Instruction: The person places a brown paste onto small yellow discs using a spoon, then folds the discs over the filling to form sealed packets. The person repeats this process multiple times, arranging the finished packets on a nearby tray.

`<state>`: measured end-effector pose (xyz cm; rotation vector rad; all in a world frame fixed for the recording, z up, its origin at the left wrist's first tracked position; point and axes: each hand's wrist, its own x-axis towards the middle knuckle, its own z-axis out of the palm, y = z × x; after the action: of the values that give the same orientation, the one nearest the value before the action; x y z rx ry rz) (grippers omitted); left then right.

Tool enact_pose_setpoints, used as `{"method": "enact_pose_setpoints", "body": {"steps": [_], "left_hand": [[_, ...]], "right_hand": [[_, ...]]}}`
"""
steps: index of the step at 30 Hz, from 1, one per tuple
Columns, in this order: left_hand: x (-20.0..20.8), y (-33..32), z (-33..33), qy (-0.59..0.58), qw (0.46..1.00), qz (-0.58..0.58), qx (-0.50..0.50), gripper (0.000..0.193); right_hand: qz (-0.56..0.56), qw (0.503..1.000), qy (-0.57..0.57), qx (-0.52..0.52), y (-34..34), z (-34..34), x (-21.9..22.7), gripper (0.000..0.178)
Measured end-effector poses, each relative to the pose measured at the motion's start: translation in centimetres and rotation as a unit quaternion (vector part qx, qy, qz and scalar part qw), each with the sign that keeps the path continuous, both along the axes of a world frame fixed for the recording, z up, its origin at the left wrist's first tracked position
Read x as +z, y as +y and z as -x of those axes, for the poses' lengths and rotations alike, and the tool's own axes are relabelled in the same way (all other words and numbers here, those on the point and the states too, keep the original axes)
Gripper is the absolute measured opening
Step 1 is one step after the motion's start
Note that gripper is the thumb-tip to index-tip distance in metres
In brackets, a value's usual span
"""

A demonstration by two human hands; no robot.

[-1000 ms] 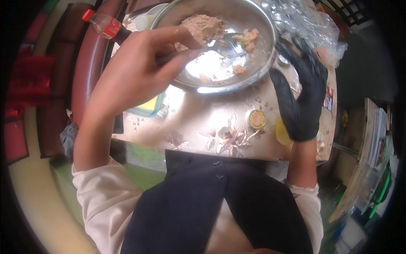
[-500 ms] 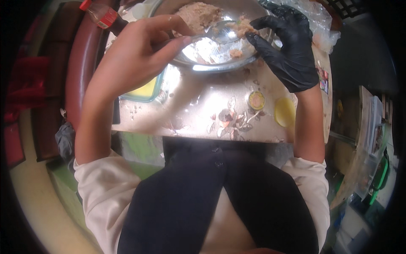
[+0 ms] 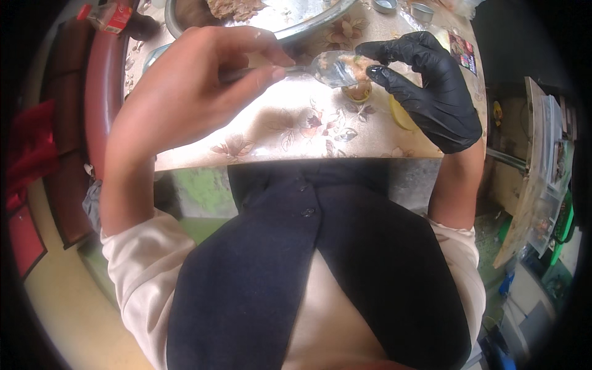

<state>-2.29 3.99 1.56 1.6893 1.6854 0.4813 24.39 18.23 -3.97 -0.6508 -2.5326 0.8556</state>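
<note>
The bare left hand (image 3: 197,86), left of the frame's upper centre, is pinching a metal spoon (image 3: 328,69) by its handle, the thumb and forefinger closing on it from either side. The spoon's head is pointing right, over the surface (image 3: 259,132), and carrying a lump of pale minced mixture (image 3: 359,64) at its tip. The gloved right hand (image 3: 438,92), in the upper right, is curling its thumb and forefinger around that lump with a gap between the fingertips; whether the fingers are gripping the mixture or only touching it, I cannot tell.

The spoon is probably feeling light and stiff, its smooth metal slipping if grease is reaching the handle, so the handle is looking like the right place to hold. The mixture is appearing soft, moist and sticky; it is likely to be smearing or breaking under a hard squeeze, so a loose pinch from both sides is seeming safest, with the glove possibly sliding on it.

Just below the spoon's tip, a small round cup (image 3: 359,96) is showing, partly hidden. A yellow disc (image 3: 401,114) is lying beside the gloved thumb, and a metal bowl (image 3: 317,23) is standing at the top of the frame.
</note>
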Motion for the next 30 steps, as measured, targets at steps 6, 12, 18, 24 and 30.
{"method": "enact_pose_setpoints", "body": {"steps": [6,12,18,24,30], "left_hand": [[-2.6,-0.3,-0.3,0.033,0.997,-0.063,-0.014,0.022],[-3.7,-0.9,0.0,0.048,0.998,-0.043,-0.011,0.022],[-4.1,-0.7,-0.1,0.029,0.998,-0.044,-0.021,0.021],[-2.7,-0.7,-0.1,0.057,0.995,0.083,0.008,0.027],[-2.9,-1.2,0.3,-0.018,0.996,0.078,0.044,0.026]], "right_hand": [[-0.063,0.998,0.008,0.011,-0.7,-0.2,-1.9,0.023],[-0.083,0.996,0.013,-0.01,-1.3,0.2,-3.0,0.023],[-0.136,0.991,-0.001,-0.006,-1.4,0.7,-3.5,0.021],[-0.109,0.994,0.013,0.023,-0.9,0.3,-3.3,0.021],[-0.072,0.994,0.048,0.07,-0.2,-0.3,-2.3,0.021]]}}
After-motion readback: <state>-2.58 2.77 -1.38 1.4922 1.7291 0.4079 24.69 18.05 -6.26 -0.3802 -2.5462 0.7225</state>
